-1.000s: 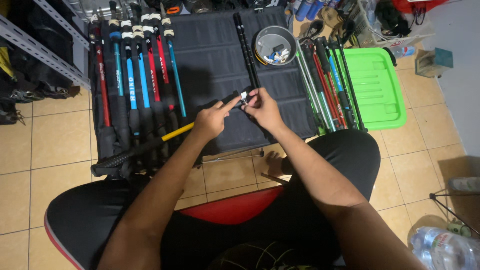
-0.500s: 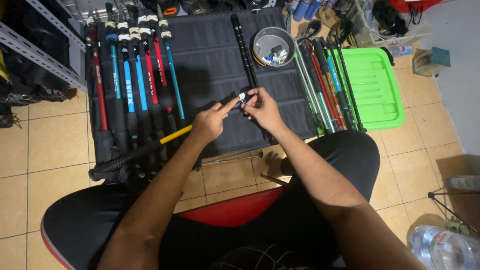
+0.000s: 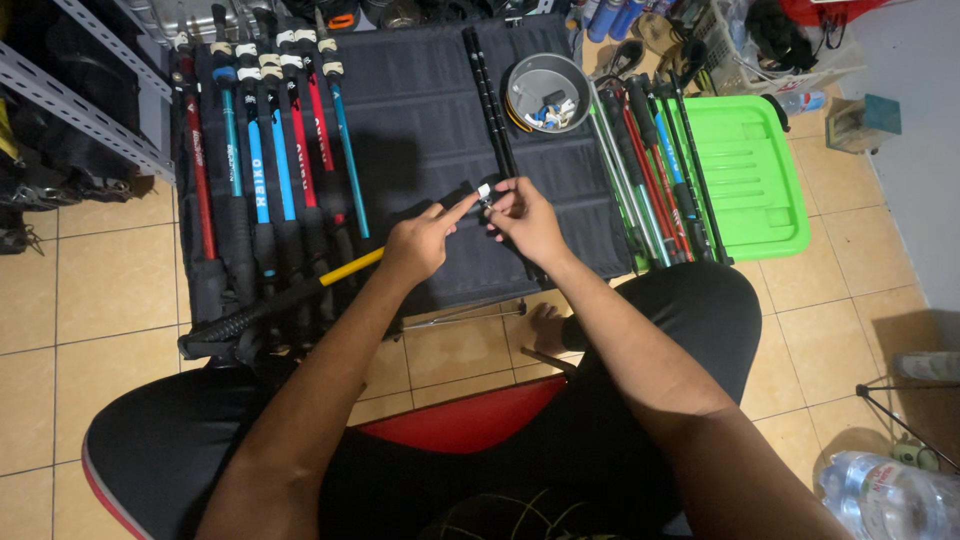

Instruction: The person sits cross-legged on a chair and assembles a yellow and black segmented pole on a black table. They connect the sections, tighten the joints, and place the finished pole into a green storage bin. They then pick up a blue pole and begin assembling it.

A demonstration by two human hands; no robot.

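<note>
- Beige floor tiles [image 3: 100,290] are spreading under a dark fabric mat [image 3: 420,110], with a grey metal rack [image 3: 70,90] standing at the far left.
- Both hands are meeting over the middle of the mat, above the person's knees.
- The left hand [image 3: 420,245] is pinching the upper end of a yellow-shafted pole [image 3: 345,268], thumb and forefinger closed together on its black tip beside a small white clip [image 3: 484,190].
- The right hand [image 3: 522,215] is gripping the same tip from the other side, its fingers curled tight around it.
- That pole is slanting down to the left, its black foam handle [image 3: 235,325] lying near the left knee.
- Red and blue poles [image 3: 270,170] are lying side by side on the left part of the mat.
- A grey round bowl [image 3: 525,75] holding small white parts is sitting just beyond the hands.
- Green, red and black poles [image 3: 650,170] are lying in a bundle on the right, partly over a green plastic lid [image 3: 760,170].
- A clear water bottle [image 3: 885,495] is lying at the lower right corner.
</note>
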